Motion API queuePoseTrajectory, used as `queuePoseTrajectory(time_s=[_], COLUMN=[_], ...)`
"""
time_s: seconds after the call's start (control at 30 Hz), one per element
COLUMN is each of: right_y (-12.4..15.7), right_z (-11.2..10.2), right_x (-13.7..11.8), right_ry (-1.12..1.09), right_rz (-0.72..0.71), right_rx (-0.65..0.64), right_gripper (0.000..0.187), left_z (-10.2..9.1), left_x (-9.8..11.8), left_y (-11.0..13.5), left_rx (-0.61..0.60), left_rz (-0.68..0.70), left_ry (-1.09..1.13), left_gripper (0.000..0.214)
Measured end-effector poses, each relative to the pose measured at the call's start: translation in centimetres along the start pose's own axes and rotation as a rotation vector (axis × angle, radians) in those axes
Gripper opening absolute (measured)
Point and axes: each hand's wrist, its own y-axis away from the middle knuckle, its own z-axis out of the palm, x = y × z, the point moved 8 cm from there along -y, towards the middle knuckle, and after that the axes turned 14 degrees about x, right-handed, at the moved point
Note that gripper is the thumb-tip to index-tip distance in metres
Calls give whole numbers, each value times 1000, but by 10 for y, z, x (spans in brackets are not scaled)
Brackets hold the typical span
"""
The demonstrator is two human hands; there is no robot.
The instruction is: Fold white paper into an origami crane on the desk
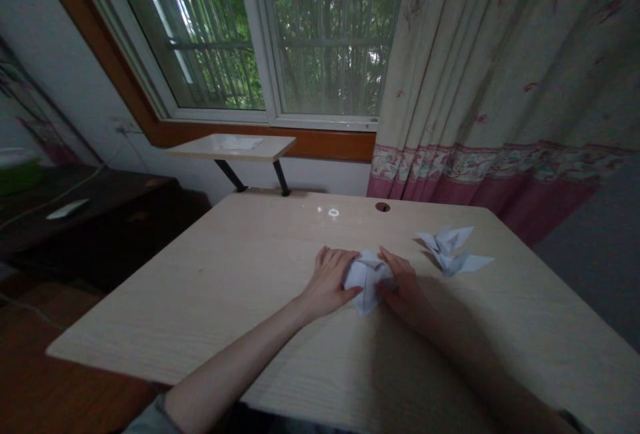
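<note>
A partly folded sheet of white paper (367, 282) lies on the desk between my hands, its layers showing creases and a pointed corner toward me. My left hand (334, 277) grips its left side, with the thumb on top of the paper and the fingers along the far left edge. On the opposite side my right hand (404, 286) holds the paper, thumb pressed on it and index finger at its upper right. Right of my hands sit folded paper cranes (453, 251), close together with their wings spread.
The pale wooden desk (240, 307) has a round cable hole (383, 207) near its back edge. A small raised shelf (280, 147) at the back left carries white paper (240, 143). Behind are a window and a floral curtain (480, 161); a dark cabinet (100, 221) stands left.
</note>
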Motion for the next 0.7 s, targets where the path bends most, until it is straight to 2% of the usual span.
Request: queuePoseTrajectory(time_s=[0.13, 0.43, 0.53, 0.7], right_y=[0, 2, 3, 9], right_z=[-5, -6, -2, 11], right_x=[2, 10, 9, 5], right_ry=[-34, -31, 5, 122], right_rz=[0, 174, 125, -24], right_rx=[-26, -20, -31, -135], right_gripper=[53, 40, 37, 35], left_z=[-3, -3, 1, 9], left_x=[4, 4, 4, 5], left_y=[0, 0, 1, 3], left_rx=[-2, 0, -13, -81], left_rz=[8, 30, 63, 97], left_ry=[54, 168, 155, 71], left_gripper=[38, 32, 28, 34])
